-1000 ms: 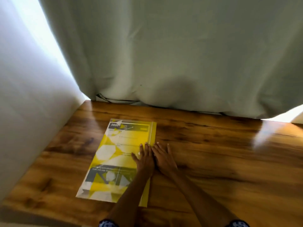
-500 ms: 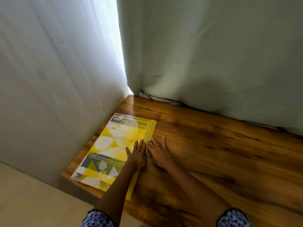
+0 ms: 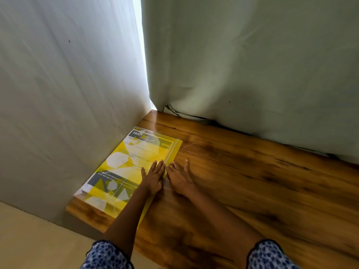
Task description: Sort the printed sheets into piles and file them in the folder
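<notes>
- Folder (image 3: 124,171), yellow with a clear cover, lies flat at the left end of the wooden table (image 3: 252,181), its left side running along the white cloth (image 3: 58,94) that hangs there.
- Through the cover shows a printed sheet (image 3: 118,160) in yellow, grey and white shapes, with "3800" at its far corner; the smaller print is too blurred to read.
- A yellow spine strip (image 3: 175,151) runs down the folder's right edge.
- Left hand (image 3: 154,176) lies palm down on the right part of the cover, fingers straight and close together, pressing flat without gripping.
- Right hand (image 3: 179,176) lies palm down on the bare wood just beside the spine, fingers straight and a little spread, their tips near the folder's edge; whether they touch it I cannot tell.
- The two hands sit side by side, nearly touching.
- Both forearms end in blue-patterned sleeves (image 3: 105,255) at the bottom.
- A pale green curtain (image 3: 252,65) hangs behind the table's far edge.
</notes>
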